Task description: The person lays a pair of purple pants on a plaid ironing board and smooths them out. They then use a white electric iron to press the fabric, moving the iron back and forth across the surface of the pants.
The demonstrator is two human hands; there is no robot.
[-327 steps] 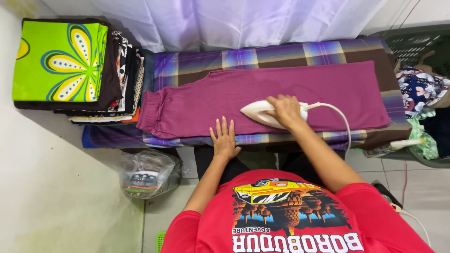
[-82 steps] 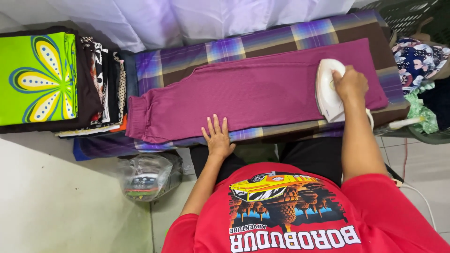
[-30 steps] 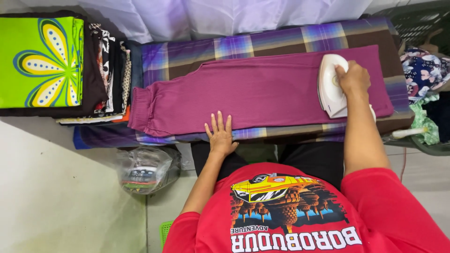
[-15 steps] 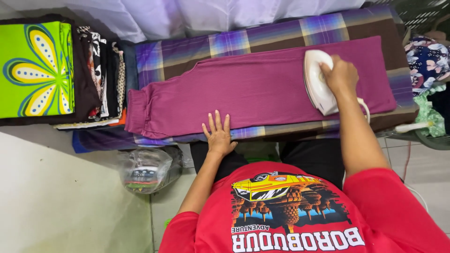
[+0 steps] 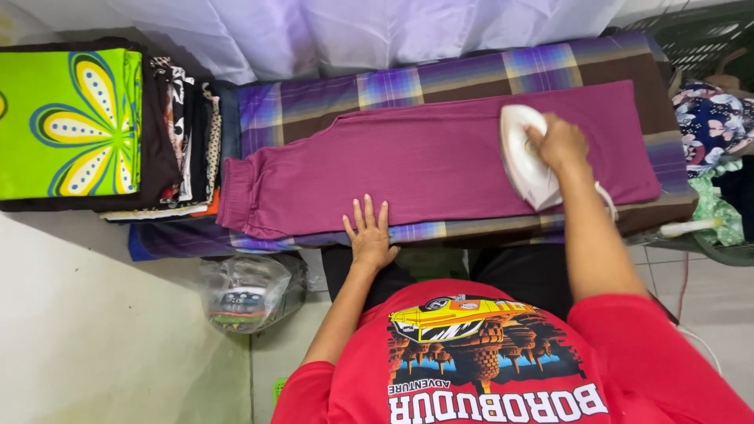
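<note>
My right hand (image 5: 559,143) has a tight grip on the white iron (image 5: 525,157), which sits on the purple pants (image 5: 424,165). My left hand (image 5: 370,237) lies flat and open on the pants' near edge, on the table (image 5: 440,74).

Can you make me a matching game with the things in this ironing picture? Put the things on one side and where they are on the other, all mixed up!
Things:
1. white iron
2. magenta trousers
3. green flowered cloth
4. clear plastic bag

Places:
A. on top of the pile of folded clothes
B. down on the floor
C. under the right hand
D. spread flat on the checked board cover, with the left hand at their near edge

Pairs: 1-C, 2-D, 3-A, 4-B
</note>
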